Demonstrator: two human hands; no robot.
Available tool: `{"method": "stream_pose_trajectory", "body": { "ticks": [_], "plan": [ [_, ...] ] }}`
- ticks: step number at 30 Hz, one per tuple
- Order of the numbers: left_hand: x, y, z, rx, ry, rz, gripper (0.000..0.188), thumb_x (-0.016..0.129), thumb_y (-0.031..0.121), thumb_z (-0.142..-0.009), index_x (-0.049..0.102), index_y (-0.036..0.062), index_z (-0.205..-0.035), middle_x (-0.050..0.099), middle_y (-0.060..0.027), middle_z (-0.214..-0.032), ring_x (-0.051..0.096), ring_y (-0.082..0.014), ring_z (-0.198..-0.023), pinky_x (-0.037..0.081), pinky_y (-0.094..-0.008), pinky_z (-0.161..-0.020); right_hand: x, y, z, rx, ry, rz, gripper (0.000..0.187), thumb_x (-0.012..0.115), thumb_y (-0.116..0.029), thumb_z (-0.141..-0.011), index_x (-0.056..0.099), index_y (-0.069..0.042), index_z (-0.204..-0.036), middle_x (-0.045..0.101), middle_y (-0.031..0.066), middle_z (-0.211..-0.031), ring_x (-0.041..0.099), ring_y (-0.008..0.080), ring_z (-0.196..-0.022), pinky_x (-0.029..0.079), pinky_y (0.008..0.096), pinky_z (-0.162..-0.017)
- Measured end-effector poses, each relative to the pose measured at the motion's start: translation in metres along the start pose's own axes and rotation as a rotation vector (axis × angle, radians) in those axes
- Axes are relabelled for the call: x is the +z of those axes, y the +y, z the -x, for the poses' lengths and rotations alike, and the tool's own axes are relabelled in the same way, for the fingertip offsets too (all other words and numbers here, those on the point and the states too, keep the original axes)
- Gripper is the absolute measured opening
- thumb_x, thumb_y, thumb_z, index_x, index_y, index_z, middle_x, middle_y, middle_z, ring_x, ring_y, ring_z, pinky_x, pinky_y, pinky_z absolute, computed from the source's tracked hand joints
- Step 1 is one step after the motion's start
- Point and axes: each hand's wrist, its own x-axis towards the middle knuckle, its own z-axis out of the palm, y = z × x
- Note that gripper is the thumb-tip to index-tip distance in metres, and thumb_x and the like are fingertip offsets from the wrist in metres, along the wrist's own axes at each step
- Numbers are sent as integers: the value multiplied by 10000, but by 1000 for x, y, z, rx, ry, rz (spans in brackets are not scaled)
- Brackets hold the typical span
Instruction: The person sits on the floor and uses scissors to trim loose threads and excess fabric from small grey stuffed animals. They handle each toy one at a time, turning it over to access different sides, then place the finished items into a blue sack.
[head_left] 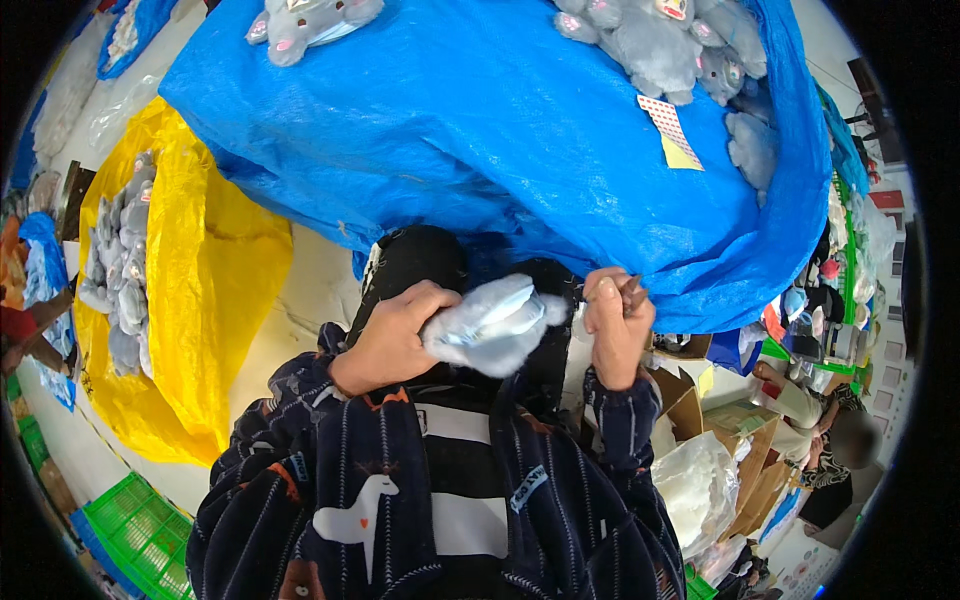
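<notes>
My left hand [398, 332] grips one end of a small grey plush toy [480, 345] above my lap. A pale blue strip of cloth runs along the toy's upper side, in what looks like a gap in the fur. My right hand [617, 328] is raised a little to the right of the toy, apart from it. Its fingers are curled and pressed together in a pinch. Whatever they hold, if anything, is too small to make out.
A large blue sheet [420, 110] spreads before me, with several grey plush toys [655, 50] and a sticker sheet [668, 130] on it. To the left, a yellow sack [215, 310] holds more plush pieces [125, 270]. Cardboard boxes [755, 430] stand at right, near another person [815, 425].
</notes>
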Motion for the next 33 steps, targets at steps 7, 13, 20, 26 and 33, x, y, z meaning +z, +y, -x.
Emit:
{"method": "stream_pose_trajectory", "body": {
  "ticks": [7,13,20,26,33],
  "plan": [
    [19,10,-7,21,57,-188,376,742,142,-681,575,12,-991,593,-143,-886,606,-336,-790,495,-356,-672,43,-35,27,-647,-473,861,398,698,-74,-687,599,-63,-1073,561,54,-982,623,213,-725,509,320,-559],
    [27,-2,-1,26,-20,-157,404,735,169,-675,573,35,-1021,589,-141,-887,596,-350,-798,495,-373,-657,44,-13,42,-670,-426,1020,359,607,-85,-697,590,-48,-1053,549,53,-953,596,176,-642,495,293,-527],
    [33,-1,-1,-57,22,-205,369,754,182,-664,592,18,-951,595,-160,-864,613,-362,-795,500,-387,-648,24,-12,40,-275,-241,629,302,674,-14,-718,617,-21,-1014,600,121,-826,622,268,-703,496,321,-590],
    [34,2,-2,-45,0,-254,361,753,190,-673,586,13,-940,597,-156,-866,617,-362,-779,503,-394,-636,27,-28,32,-124,-314,639,245,702,-66,-728,638,-21,-960,613,115,-784,618,271,-664,483,325,-593],
    [35,5,0,-35,-22,-321,354,739,191,-683,578,30,-954,592,-131,-871,614,-352,-764,503,-397,-615,35,-8,37,-149,-346,578,174,688,-55,-727,649,-35,-896,637,129,-793,641,264,-682,498,310,-608]
  ]
}}
